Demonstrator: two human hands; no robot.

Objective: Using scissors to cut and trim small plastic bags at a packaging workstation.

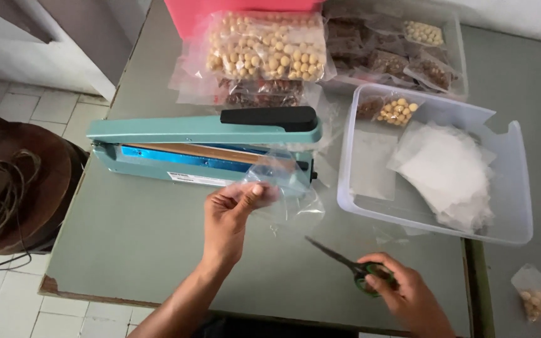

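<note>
Over the table (158, 250), left hand (230, 219) pinches clear bag (283, 188), right hand (408, 294) grips scissors (345, 261)

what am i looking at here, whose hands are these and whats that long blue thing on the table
This is one picture from a camera worn on a person's head, looking down at their own two bare hands over a grey-green table. The left hand pinches a small clear plastic bag between its fingers. The right hand holds green-handled scissors, blades pointing towards the bag. The long blue thing is a tabletop heat sealer with a black handle, its arm raised. Behind it lie bags of pale round nuts or beans. To the right, a clear plastic tub holds a stack of empty clear bags.
</note>
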